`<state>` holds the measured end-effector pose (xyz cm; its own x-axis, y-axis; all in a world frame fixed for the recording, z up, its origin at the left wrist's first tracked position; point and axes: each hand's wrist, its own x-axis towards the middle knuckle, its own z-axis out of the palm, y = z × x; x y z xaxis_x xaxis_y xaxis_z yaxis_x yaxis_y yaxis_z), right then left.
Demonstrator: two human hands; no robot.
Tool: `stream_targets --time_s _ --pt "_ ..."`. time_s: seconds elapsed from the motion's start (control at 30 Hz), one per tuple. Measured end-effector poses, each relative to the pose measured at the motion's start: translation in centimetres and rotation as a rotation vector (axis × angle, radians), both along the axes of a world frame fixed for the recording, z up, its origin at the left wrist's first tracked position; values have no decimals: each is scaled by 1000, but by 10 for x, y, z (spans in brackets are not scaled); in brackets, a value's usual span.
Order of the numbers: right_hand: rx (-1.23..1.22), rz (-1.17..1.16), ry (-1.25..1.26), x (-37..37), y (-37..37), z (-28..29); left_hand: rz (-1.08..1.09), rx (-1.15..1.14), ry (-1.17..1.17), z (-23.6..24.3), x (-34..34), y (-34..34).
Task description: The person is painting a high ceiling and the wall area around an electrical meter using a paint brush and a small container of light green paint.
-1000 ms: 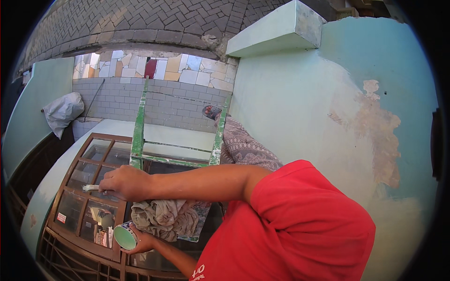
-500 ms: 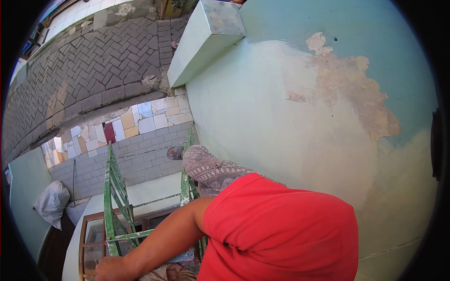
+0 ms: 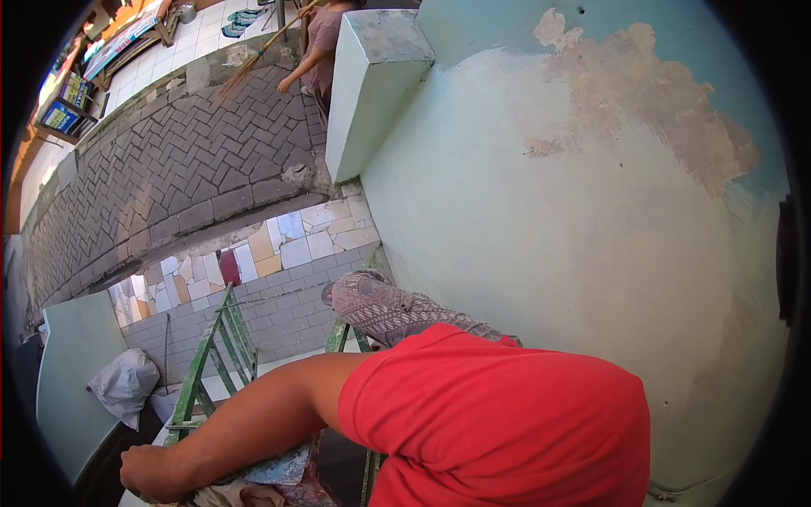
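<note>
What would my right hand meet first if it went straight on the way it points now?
Nothing clearly: the way ahead of your right hand looks free to the picture's rim, apparently passing over a dark brown surface, though depth is unclear.

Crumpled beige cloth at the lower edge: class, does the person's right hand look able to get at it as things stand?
Probably yes: the right hand appears close to the crumpled beige cloth, with nothing visible blocking the way. The hand looks curled, though, and whether it holds anything is hidden.
</note>
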<state>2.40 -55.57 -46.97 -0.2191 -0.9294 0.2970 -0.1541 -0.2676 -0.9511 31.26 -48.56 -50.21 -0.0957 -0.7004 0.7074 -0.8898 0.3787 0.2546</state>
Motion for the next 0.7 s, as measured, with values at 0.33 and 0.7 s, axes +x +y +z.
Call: stream_targets --time_s 0.33,0.7 --pt "58 16 23 -16 -1 16 -111 -40 86 52 21 -21" --pt "47 95 152 -27 23 43 170 -138 483 92 -11 26"
